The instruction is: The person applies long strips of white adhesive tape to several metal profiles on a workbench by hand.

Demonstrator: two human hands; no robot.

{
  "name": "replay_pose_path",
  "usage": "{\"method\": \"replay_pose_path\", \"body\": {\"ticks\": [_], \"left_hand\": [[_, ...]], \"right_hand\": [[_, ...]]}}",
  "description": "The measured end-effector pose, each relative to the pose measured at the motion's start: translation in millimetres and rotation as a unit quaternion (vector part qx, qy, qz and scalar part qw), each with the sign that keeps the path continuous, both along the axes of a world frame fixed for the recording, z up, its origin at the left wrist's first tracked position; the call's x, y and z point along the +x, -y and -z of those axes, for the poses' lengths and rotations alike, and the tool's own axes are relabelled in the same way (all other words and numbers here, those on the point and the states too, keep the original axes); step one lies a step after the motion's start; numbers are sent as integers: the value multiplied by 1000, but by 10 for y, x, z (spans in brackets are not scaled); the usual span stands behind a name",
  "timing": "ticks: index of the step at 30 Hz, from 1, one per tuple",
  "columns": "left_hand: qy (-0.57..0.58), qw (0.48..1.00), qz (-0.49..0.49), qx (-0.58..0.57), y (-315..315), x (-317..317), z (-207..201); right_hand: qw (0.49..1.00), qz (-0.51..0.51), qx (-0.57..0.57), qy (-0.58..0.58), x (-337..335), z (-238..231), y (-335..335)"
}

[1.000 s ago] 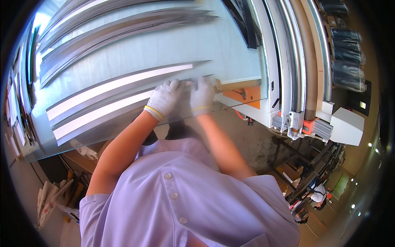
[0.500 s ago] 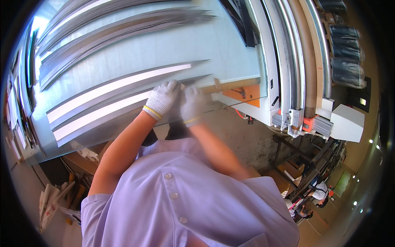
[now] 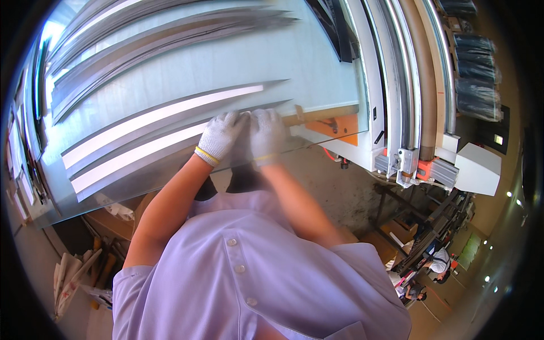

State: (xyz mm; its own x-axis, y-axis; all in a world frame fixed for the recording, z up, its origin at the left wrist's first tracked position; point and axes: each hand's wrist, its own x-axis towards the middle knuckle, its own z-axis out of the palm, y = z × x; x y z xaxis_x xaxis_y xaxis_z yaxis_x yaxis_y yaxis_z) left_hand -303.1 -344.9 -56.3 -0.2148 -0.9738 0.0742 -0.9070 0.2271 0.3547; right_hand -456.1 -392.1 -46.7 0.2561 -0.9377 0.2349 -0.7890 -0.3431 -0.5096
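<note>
Two long grey strips, each with a pale band along it, lie side by side on the glass tabletop [image 3: 317, 85]. My left hand [image 3: 220, 136], in a white knit glove with a yellow cuff edge, closes over the right part of the near strip [image 3: 141, 154]. Just above it lies the far strip [image 3: 164, 122], untouched. My right hand [image 3: 265, 133], gloved alike and slightly blurred, is beside the left with its fingers curled in. Whatever it pinches is hidden, and the two hands almost meet at the fingertips.
Several stacked grey strips [image 3: 153, 48] cover the far left of the glass. Dark angled pieces [image 3: 335, 31] lie at the far right. A white machine with long rollers [image 3: 416, 85] borders the right side. The table's near glass edge [image 3: 317, 140] runs before me. Distant people [image 3: 439, 263] appear lower right.
My right hand has shifted slightly up and is less blurred. The left hand keeps its place on the near strip, and the strips have barely moved.
</note>
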Motion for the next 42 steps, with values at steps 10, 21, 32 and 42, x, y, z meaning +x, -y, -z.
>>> {"method": "replay_pose_path", "body": {"ticks": [10, 21, 32, 42], "left_hand": [[39, 999, -8, 22, 2, -60, -31], [35, 999, -38, -15, -119, 26, 62], [28, 996, -40, -81, -164, -59, -41], [22, 998, -29, -55, -122, -55, -116]], "right_hand": [[998, -49, -43, 8, 8, -61, -112], [992, -124, -30, 12, -63, -57, -288], [999, 5, 16, 39, 99, 83, -121], [995, -67, -68, -13, 35, 20, -87]]}}
